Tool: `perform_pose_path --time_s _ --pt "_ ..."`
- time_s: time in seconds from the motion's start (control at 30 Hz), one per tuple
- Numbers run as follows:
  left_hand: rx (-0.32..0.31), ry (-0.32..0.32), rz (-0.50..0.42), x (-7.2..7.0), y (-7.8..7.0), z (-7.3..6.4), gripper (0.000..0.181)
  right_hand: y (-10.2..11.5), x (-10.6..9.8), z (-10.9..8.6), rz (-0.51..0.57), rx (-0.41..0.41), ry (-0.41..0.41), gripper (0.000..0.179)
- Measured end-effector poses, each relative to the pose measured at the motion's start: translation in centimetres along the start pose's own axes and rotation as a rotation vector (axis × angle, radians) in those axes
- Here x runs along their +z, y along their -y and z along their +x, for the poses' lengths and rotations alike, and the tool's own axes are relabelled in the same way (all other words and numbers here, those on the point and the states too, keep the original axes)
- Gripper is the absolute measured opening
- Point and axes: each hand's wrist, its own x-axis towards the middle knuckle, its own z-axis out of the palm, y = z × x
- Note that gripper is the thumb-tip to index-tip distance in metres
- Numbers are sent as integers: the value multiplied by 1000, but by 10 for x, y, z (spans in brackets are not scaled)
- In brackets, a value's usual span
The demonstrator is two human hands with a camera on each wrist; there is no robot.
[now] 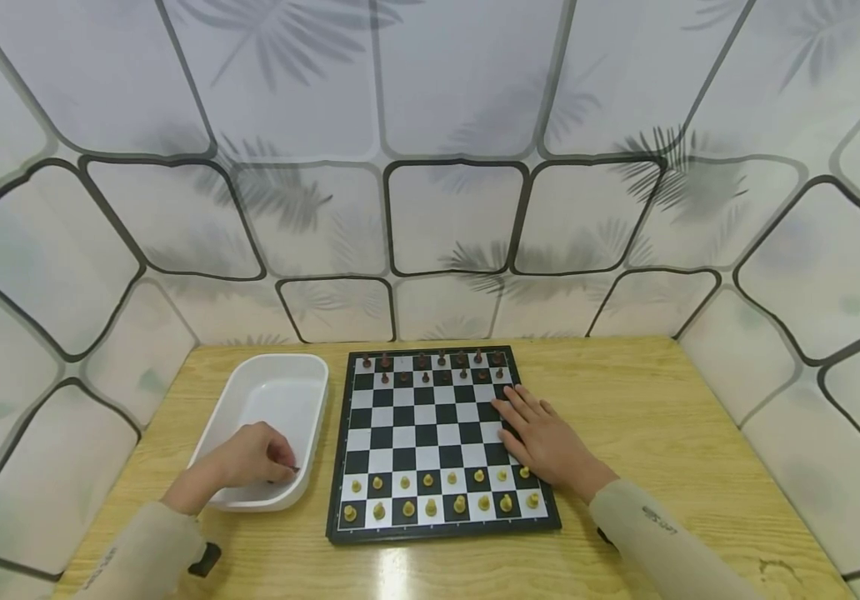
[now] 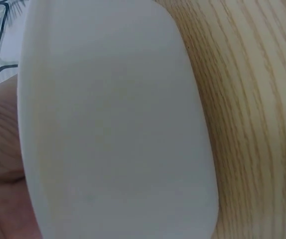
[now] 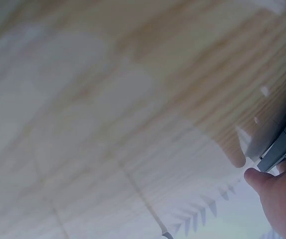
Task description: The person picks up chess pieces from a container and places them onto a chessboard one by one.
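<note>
My left hand reaches into the white plastic tub left of the chessboard. Its thumb and fingers pinch a small dark chess piece, mostly hidden by the fingers. In the left wrist view the tub's outer wall covers most of the hand. My right hand rests with extended fingers on the right edge of the black-and-white chessboard. Dark red pieces stand in the two far rows, with gaps among them. Yellow pieces fill the two near rows.
Board and tub both sit on a light wooden table, with a narrow strip of wood between them. A patterned wall closes off the back and both sides. In the right wrist view, the board's dark edge shows beside the hand.
</note>
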Motion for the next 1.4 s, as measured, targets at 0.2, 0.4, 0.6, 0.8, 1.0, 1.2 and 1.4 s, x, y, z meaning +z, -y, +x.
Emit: perform_pose_path --time_s 0.2,0.4,0.6,0.8,1.0,1.2,1.4 --pt "-4 -14 9 0 1 0 6 1 -1 1 0 -1 4 60" --pt "19 -78 -7 -4 2 0 5 0 -1 2 -1 3 17 60" --pt "58 -159 9 -13 -1 1 7 0 -1 2 0 3 14 61" --pt "68 -272 7 -20 -10 4 9 1 -3 1 5 3 8 60" --pt "74 -404 -29 -24 -20 8 12 3 -4 1 11 1 15 60" --pt "74 -479 -51 -23 -30 13 14 2 -3 1 11 1 10 60" --pt "98 -499 -78 -22 -39 20 12 -1 1 1 0 3 7 60"
